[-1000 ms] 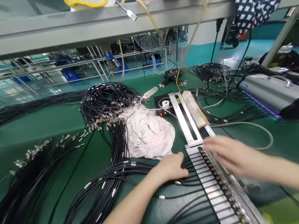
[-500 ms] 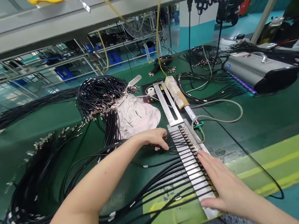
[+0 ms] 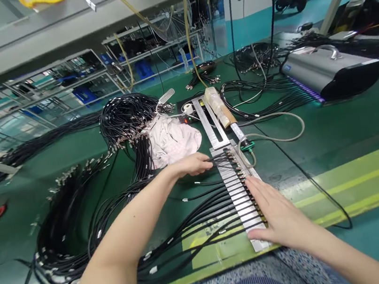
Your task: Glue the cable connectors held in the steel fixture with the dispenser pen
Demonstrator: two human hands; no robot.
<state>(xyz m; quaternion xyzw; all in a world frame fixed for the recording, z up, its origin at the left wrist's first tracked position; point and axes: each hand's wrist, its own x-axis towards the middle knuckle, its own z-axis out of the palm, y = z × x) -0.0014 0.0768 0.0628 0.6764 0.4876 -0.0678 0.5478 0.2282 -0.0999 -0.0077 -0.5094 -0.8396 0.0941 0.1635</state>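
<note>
A slotted metal fixture (image 3: 244,209) lies lengthwise before me, with several black cables (image 3: 208,199) in a row across it. Their metal connector ends (image 3: 238,169) line its right side. My left hand (image 3: 195,164) is closed in a pinch on black cables at the fixture's upper left edge; the fingertips are partly hidden. My right hand (image 3: 280,211) lies flat along the right edge, fingers stretched out over the lower connectors and thumb apart near the fixture's bottom end. Beyond the fixture extends a slotted metal plate (image 3: 211,127).
A pale crumpled cloth (image 3: 175,141) sits behind my left arm. Cable bundles (image 3: 125,118) lie at the back and left. Right of the plate is a tape-wrapped handled tool (image 3: 220,109) with a grey cord. A grey machine with purple light (image 3: 332,71) stands at the right.
My left hand's thumb and fingers have come together on the cables, a little farther up the fixture. My right hand stays flat along the connectors. The whole view has shifted slightly.
</note>
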